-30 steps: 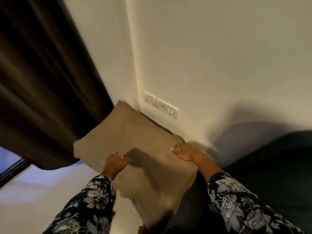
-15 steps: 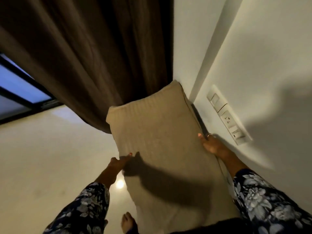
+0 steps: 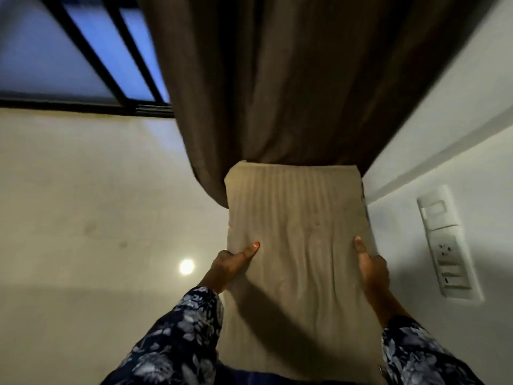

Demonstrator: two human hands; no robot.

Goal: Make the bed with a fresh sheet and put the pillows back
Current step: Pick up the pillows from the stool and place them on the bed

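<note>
A beige striped pillow (image 3: 298, 240) is held lengthwise in front of me above the floor. My left hand (image 3: 230, 263) grips its left edge, thumb on top of the fabric. On the opposite edge my right hand (image 3: 370, 266) grips the same way. The pillow's far end touches the hem of a brown curtain (image 3: 277, 87). No bed or sheet is in view.
The pale glossy floor (image 3: 83, 232) spreads to the left, with a lamp reflection on it. A dark-framed window (image 3: 83, 51) is at the top left. The white wall (image 3: 458, 134) on the right carries a switch and socket panel (image 3: 445, 245).
The view has swung left, away from the wall towards curtain and window. The pillow has turned to point straight ahead, and both hands now grip its side edges.
</note>
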